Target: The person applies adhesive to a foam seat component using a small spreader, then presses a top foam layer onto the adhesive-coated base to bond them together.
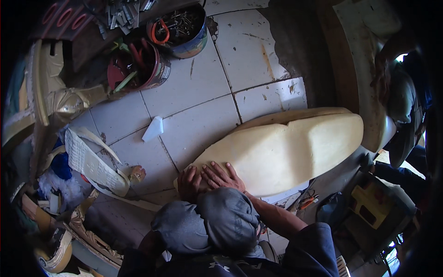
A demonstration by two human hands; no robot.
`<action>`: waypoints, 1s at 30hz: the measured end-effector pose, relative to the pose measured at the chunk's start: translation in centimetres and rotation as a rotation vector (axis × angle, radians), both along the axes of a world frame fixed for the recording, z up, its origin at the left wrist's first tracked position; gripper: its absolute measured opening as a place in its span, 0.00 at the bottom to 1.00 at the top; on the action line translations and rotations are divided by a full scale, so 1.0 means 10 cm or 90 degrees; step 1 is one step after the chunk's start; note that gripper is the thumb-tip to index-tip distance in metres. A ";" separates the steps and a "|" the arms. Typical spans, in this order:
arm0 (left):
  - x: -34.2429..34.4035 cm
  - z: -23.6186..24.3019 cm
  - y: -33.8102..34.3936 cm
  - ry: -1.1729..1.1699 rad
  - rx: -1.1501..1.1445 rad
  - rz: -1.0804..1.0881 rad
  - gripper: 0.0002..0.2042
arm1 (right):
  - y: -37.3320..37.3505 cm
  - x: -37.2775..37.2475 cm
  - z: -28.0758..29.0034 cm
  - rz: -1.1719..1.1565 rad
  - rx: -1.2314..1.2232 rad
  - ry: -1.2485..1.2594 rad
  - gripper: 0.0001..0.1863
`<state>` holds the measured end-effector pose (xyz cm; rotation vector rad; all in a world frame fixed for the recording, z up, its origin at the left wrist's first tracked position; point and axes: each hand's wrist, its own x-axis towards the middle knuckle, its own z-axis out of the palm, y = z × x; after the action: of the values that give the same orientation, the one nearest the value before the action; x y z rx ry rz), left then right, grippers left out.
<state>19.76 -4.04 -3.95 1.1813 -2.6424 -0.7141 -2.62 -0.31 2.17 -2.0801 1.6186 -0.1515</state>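
A long cream padded cushion or foam piece (277,152), rounded at its ends, lies slantwise before my knees. A shallow crease crosses it, and a second layer shows along its far edge. My right hand (224,177) rests flat on its near left end, fingers stretched out. Beside it, my left hand (189,183) presses on the same end with its fingers extended. My knees, in grey cloth, hide part of the left hand and wrist. Neither hand grasps anything that I can see.
A red bucket (159,71) with tools and a blue bucket (196,44) of small metal pieces stand far left. A white scrap (153,129) lies on the tiles. Frame parts crowd the left. At right are another person's arm (383,69) and a yellow-and-black case (371,203).
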 end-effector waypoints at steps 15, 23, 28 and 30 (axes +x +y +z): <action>0.10 -0.05 -0.08 0.033 -0.114 -0.088 0.16 | 0.10 -0.18 -0.21 0.292 -0.051 0.293 0.35; 0.17 0.05 -0.06 0.027 -0.099 -0.116 0.17 | 0.14 -0.15 -0.32 0.207 0.051 0.065 0.37; 0.14 0.04 -0.14 0.045 -0.126 -0.140 0.17 | 0.30 -0.02 -0.54 0.150 -0.107 0.192 0.36; 0.22 0.12 -0.11 0.045 -0.126 -0.142 0.17 | 0.13 -0.17 -0.20 0.103 -0.001 0.003 0.35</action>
<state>21.97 -5.13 -2.76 0.8058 -2.7364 -0.5002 -4.27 0.95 0.14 -2.2033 1.4459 -0.0926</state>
